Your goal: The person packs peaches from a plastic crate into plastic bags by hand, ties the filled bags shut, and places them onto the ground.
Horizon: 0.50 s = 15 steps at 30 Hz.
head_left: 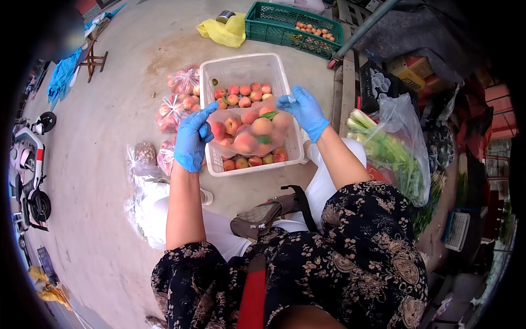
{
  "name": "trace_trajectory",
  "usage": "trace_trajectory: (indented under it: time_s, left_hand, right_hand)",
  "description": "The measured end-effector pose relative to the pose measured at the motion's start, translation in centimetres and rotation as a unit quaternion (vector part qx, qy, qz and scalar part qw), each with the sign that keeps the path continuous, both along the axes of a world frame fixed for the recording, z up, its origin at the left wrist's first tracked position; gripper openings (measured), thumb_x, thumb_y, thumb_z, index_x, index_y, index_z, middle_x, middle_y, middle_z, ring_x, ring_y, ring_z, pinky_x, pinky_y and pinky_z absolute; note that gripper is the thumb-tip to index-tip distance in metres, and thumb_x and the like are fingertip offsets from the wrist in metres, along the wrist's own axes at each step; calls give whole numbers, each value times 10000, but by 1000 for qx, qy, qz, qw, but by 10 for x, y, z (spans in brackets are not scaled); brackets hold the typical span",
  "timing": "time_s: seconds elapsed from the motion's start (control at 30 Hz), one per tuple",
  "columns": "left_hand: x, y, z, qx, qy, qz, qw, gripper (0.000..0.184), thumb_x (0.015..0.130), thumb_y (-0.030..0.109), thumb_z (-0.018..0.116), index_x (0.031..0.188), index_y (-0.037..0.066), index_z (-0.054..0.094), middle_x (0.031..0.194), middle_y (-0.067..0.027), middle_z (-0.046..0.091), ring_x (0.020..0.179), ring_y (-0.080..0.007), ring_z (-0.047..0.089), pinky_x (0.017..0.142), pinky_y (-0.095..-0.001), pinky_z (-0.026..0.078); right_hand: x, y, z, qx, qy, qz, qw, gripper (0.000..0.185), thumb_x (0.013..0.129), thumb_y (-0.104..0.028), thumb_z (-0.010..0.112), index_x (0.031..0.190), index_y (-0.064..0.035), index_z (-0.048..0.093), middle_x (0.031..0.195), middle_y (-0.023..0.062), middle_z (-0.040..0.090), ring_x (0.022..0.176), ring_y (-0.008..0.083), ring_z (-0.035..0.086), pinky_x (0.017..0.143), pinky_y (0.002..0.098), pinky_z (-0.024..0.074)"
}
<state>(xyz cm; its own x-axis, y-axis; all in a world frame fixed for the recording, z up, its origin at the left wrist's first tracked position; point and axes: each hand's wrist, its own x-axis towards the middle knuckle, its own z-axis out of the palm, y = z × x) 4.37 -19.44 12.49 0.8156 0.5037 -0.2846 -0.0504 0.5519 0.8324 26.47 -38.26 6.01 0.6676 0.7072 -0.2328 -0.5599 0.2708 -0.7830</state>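
A clear plastic bag (245, 135) full of peaches, with a few green leaves among them, hangs between my two hands. My left hand (192, 137), in a blue glove, is closed on the bag's left edge. On the opposite side my right hand (304, 112), gloved in blue too, pinches the upper right corner. Below the bag stands a white plastic crate (241, 61) with loose peaches (245, 96) on its bottom. The bag hides the middle of the crate.
Tied bags of peaches (174, 112) lie left of the crate. A green crate (274, 33) with small round brownish items and a yellow bag (223, 32) are at the back. Bagged green vegetables (392, 145) stand at right. A scooter (27, 170) is far left.
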Motion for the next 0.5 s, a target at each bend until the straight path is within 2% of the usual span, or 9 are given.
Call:
trace_trajectory:
  time_s: [0.07, 0.1, 0.2, 0.3, 0.4, 0.47, 0.5]
  left_hand:
    - [12, -15, -28, 38, 66, -19, 997, 191, 849, 152, 552, 957, 31, 653, 527, 61, 372, 444, -32, 273, 419, -201, 203]
    - [16, -17, -47, 35, 92, -23, 995, 122, 817, 167, 606, 839, 62, 664, 544, 52, 429, 441, -35, 286, 415, -204, 206]
    - [15, -16, -72, 18, 171, 21, 985, 116, 797, 197, 637, 781, 83, 649, 541, 51, 426, 434, -40, 290, 411, -207, 210]
    - [7, -7, -102, 17, 211, 13, 977, 116, 785, 226, 651, 791, 110, 651, 531, 56, 423, 425, -46, 299, 412, -201, 214]
    - [-1, -13, -108, 26, 223, 1, 974, 139, 804, 237, 618, 876, 127, 661, 584, 70, 457, 476, -37, 341, 444, -177, 230]
    - [-2, -11, -110, 42, 237, -14, 970, 167, 820, 237, 593, 929, 131, 663, 635, 72, 493, 513, -31, 362, 465, -164, 243]
    - [-7, -9, -102, 44, 207, -36, 977, 206, 842, 230, 555, 996, 140, 658, 764, 52, 564, 557, -28, 382, 493, -153, 260]
  right_hand:
    - [5, -9, -28, -66, -72, 23, 995, 253, 909, -299, 482, 884, -51, 524, 751, 103, 603, 699, 203, 600, 703, 343, 505]
    - [6, -14, -42, -98, -104, 35, 989, 250, 911, -291, 479, 894, -46, 525, 735, 94, 595, 663, 176, 589, 671, 314, 509]
    - [1, -19, -71, -178, -142, 101, 969, 253, 906, -302, 482, 901, -53, 525, 712, 62, 573, 622, 147, 559, 638, 283, 486]
    - [-5, -17, -74, -259, -67, 147, 952, 272, 904, -320, 482, 934, -53, 522, 754, 41, 564, 665, 128, 550, 640, 261, 470]
    - [-10, -13, -79, -263, 8, 192, 945, 289, 904, -330, 478, 978, -53, 521, 808, 31, 557, 718, 127, 532, 643, 255, 452]
    - [-16, -9, -84, -188, 2, 128, 974, 276, 904, -319, 480, 981, -57, 519, 801, 29, 548, 694, 129, 525, 592, 246, 444]
    - [-25, -7, -83, -150, 1, 95, 984, 270, 903, -314, 480, 983, -59, 518, 797, 28, 544, 682, 130, 521, 566, 241, 440]
